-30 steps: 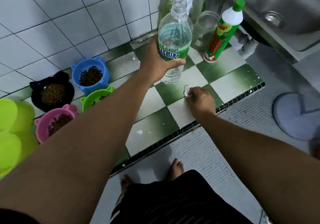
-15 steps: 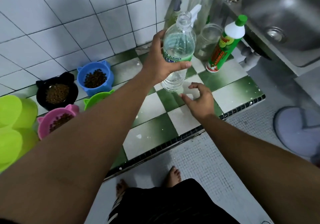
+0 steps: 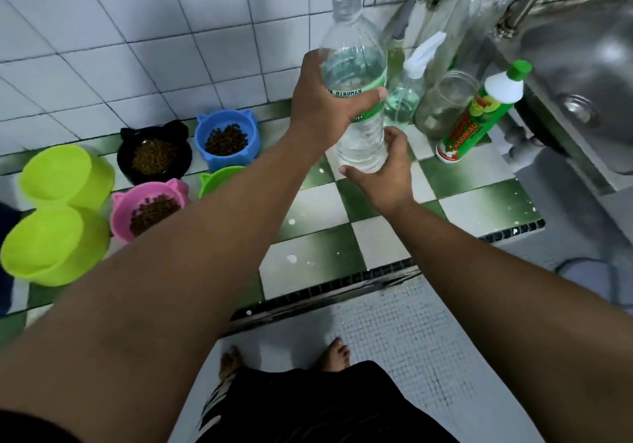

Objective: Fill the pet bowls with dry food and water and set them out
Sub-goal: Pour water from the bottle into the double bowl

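Note:
My left hand (image 3: 323, 106) grips a clear, uncapped water bottle (image 3: 356, 65) by its green label, holding it upright above the green-and-white checked ledge (image 3: 342, 257). Under the bottle's base my right hand (image 3: 383, 172) cups it, thumb and fingers curled round the bottom. At the left sit a blue bowl (image 3: 226, 139), a black bowl (image 3: 154, 154) and a pink bowl (image 3: 147, 206), each holding dry food. A green cat-ear bowl (image 3: 219, 178) is mostly hidden behind my left forearm. Two lime-green bowls (image 3: 58, 213) stand at the far left.
A green-capped cleaner bottle (image 3: 479, 113), a glass jar (image 3: 442, 103) and a spray bottle (image 3: 407, 93) stand behind the water bottle by the wall. A steel sink (image 3: 582, 76) is at the right. My bare feet (image 3: 284, 357) stand on the grey mosaic floor below the ledge.
The left hand has lifted the bottle higher. The right hand left the small white cap on the ledge and rose to cup the bottle's base.

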The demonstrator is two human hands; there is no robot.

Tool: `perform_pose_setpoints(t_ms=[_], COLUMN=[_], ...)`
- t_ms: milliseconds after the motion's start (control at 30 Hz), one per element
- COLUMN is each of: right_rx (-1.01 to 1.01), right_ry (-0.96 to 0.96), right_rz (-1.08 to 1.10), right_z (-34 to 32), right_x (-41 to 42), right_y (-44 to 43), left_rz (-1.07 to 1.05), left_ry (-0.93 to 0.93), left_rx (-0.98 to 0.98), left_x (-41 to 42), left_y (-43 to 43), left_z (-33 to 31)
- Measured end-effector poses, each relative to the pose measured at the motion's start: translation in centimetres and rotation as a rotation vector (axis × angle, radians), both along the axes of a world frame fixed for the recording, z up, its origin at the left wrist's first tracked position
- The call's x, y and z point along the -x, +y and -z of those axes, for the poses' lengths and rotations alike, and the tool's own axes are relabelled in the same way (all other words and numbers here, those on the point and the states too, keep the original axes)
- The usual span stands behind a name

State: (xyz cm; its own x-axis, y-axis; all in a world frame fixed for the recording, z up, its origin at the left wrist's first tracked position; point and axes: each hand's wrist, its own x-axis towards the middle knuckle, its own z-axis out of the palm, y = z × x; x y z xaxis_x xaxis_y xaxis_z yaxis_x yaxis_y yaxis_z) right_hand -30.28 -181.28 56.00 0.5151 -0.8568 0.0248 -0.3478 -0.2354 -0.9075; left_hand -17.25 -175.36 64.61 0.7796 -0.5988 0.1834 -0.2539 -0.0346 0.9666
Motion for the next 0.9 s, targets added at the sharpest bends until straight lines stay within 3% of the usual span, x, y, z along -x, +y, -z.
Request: perform_pose_setpoints(t_ms=[500, 900], right_rx=[0.332, 0.529], right_ry=[0.220, 0.406], right_rz=[-0.209, -0.371], right_z=[-2.9, -1.8], right_x=[-10.9, -17.8], right_y=[10.9, 16.5], left_rz=[-0.308, -0.390], left_ry=[0.454, 0.737], left_rx=[0.238, 0.197], left_x=[-8.2, -15.9], left_y=[15.1, 26.2], left_z=[0.0, 2.4])
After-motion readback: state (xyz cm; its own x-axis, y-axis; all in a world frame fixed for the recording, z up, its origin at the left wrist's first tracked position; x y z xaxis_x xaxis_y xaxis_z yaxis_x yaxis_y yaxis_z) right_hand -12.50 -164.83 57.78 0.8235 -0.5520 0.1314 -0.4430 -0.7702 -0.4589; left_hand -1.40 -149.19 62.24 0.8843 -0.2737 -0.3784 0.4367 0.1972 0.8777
